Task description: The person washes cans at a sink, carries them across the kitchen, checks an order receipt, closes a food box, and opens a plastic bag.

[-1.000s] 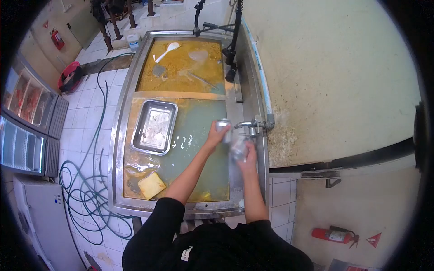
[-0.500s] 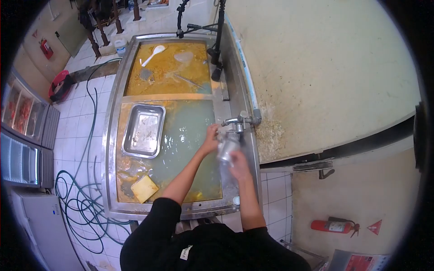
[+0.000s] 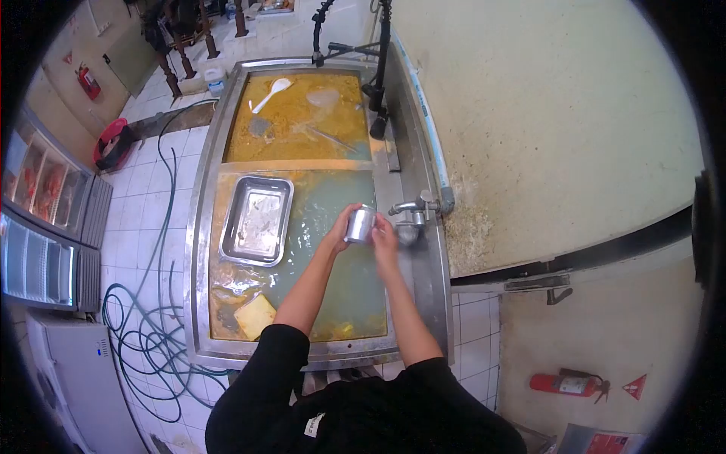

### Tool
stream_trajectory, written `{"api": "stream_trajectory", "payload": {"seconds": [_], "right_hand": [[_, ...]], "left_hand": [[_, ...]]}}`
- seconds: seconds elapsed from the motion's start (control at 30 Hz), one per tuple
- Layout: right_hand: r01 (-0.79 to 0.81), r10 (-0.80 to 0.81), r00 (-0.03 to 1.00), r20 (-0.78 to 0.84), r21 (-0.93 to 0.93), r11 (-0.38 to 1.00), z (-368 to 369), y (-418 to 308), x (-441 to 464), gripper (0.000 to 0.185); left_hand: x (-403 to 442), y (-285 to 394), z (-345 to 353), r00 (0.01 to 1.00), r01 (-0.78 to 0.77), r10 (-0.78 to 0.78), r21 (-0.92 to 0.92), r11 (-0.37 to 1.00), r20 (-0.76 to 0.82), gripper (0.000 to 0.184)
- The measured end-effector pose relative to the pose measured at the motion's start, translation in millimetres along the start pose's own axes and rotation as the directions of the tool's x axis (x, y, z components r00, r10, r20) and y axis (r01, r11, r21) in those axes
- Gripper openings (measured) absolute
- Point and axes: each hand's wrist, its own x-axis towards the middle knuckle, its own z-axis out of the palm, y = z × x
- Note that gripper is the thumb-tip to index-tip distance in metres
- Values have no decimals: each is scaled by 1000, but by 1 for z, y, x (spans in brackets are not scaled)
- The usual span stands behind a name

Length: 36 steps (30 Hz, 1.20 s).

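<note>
a person's two bare hands raise a silvery metal cup (image 3: 361,225) above the cloudy greenish water of a steel sink (image 3: 198,250), just left of a chrome tap (image 3: 409,206). the cup is a plain, short cylinder, slightly tilted, with bright streaks of light along its smooth side. the left hand (image 3: 342,227) has its grip wrapped around the cup's left side; the right hand (image 3: 385,236) touches its right side, and whether that grip pinches cannot be told. a white tag (image 3: 313,425) on the black shirt (image 3: 370,416) bears dark lettering, too small to read. at right, a red fire extinguisher (image 3: 550,384) carries a pale label, also illegible, beside a red triangular sign (image 3: 635,387).
</note>
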Motion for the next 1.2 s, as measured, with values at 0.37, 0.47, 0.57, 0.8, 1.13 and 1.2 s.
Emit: {"api": "stream_trajectory", "payload": {"seconds": [0.37,0.47,0.57,0.8,1.13,1.2], "right_hand": [[-169,178,951,-253,59,984,12,-1,16,31],[-194,214,938,-272,98,976,17,-14,19,25],[-188,214,948,-236,128,974,11,-5,26,22],[-161,195,946,-259,144,976,16,-15,24,16],[-226,133,884,-448,-161,961,14,2,23,4],[-122,28,911,-412,-203,972,12,3,16,6]], "left_hand": [[28,-19,-5,982,-174,188,286,942,-22,39],[20,-14,4,947,-309,320,388,868,38,34],[10,-5,9,950,-303,308,352,886,44,32],[14,-12,4,927,-352,374,398,847,24,30],[12,-8,11,943,-271,325,412,870,-66,36],[11,-3,13,949,-265,313,418,869,-49,39]]}}
